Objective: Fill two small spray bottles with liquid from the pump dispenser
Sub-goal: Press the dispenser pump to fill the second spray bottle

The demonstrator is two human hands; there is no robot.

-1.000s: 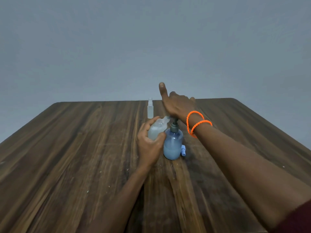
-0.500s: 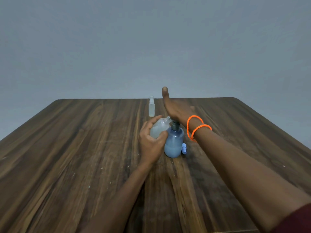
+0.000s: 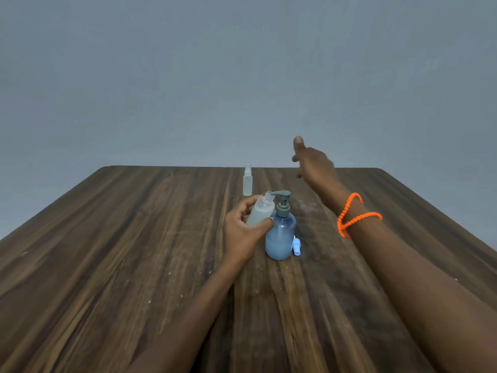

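Note:
A blue pump dispenser [image 3: 280, 235] with a grey pump head stands mid-table, partly filled with pale liquid. My left hand [image 3: 242, 232] grips a clear small spray bottle [image 3: 260, 211], tilted with its open neck just under the pump's spout. My right hand [image 3: 313, 164] hovers above and behind the dispenser, off the pump, fingers spread and holding nothing. A second small spray bottle [image 3: 247, 180], capped, stands upright farther back. A light-blue spray cap [image 3: 296, 246] lies on the table right of the dispenser's base.
The dark wooden table [image 3: 134, 251] reaches to a far edge just behind the capped bottle, with a plain grey wall beyond. Orange bead bracelets [image 3: 352, 215] circle my right wrist.
My right hand has lifted off the pump head and moved up and to the right. The pump head is now uncovered. My left hand still holds the bottle at the spout.

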